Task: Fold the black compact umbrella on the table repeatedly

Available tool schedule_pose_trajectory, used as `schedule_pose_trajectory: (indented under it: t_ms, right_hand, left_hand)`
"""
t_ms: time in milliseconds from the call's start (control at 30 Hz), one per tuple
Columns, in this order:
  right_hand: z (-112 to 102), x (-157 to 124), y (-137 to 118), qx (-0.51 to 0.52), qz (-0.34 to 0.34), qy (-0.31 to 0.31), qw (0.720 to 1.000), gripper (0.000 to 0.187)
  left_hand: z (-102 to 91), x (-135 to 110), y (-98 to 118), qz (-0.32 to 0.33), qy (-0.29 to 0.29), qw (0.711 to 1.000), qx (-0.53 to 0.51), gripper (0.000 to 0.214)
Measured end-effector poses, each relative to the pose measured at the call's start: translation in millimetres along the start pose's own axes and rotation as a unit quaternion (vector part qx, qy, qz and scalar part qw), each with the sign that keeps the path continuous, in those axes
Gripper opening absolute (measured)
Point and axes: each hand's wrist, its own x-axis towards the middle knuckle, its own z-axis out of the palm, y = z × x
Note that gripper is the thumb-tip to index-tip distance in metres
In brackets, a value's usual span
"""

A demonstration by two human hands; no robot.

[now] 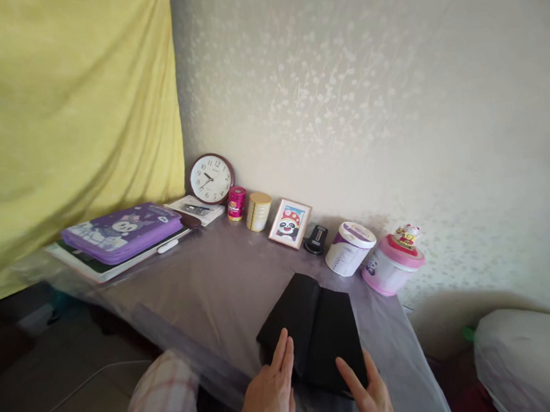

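A black folded cloth lies on the table in the lower middle of the frame; the left hand rests open and flat on its near left part, fingers stretched; the right hand, also open, touches its near right corner. Beyond the cloth, along the wall, stands a row: a clock, a pink can, a gold tin, a framed panda picture, a small black gadget, a white tub and a pink tub; the tubs are nearest the cloth, yet apart from it. At middle left a purple case lies on books, under a yellow curtain.
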Motion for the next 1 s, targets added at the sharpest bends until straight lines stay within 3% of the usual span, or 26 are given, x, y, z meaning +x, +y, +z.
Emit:
schedule_pose_trajectory:
  t_ms: [200,467,633,767,1000]
  right_hand:
    - [21,-9,-15,0.039,0.003,-0.015,0.999,0.052]
    - [59,3,-35,0.096,-0.093,-0.065,0.989,0.045]
    - [78,4,-35,0.106,-0.101,-0.121,0.982,0.042]
    - [83,1,-40,0.052,-0.104,-0.143,0.983,0.044]
    - [76,0,-54,-0.009,-0.19,-0.217,0.957,0.039]
  left_hand:
    - [-0.2,0,-1,0.0,-0.003,1.0,0.002,0.077]
    - [-5.6,1,3,-0.009,0.0,1.0,0.002,0.08]
    - [-2.3,0,0,-0.008,0.01,1.0,-0.005,0.08]
    - [0.5,-1,-4,0.001,0.024,1.0,-0.018,0.076]
    - [-0.4,-1,-6,-0.013,0.015,1.0,-0.01,0.067]
